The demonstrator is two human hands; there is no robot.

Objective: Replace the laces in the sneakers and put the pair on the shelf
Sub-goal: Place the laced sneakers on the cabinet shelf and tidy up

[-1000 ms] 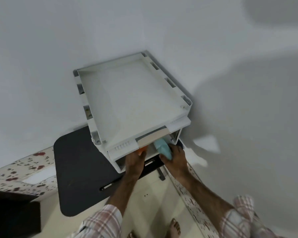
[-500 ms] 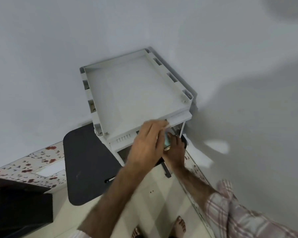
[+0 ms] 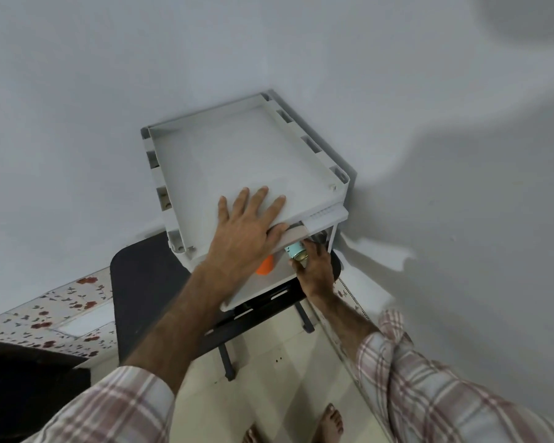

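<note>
A grey plastic shelf unit stands in the corner against the wall. My left hand lies flat on its top tray near the front edge, fingers spread. My right hand reaches under the top tray into the compartment below and grips the heel of a light blue sneaker. An orange part of the other sneaker shows inside the same compartment, just under my left wrist. Most of both shoes is hidden by the tray and my hands.
A black table carries the shelf unit, its legs reaching the tiled floor. A speckled counter lies at the left, and a dark object fills the bottom left corner. My bare feet show below. Walls close in behind and to the right.
My left hand came out of the lower compartment and moved up to rest flat on the top tray. My right hand stayed at the blue sneaker in the compartment.
</note>
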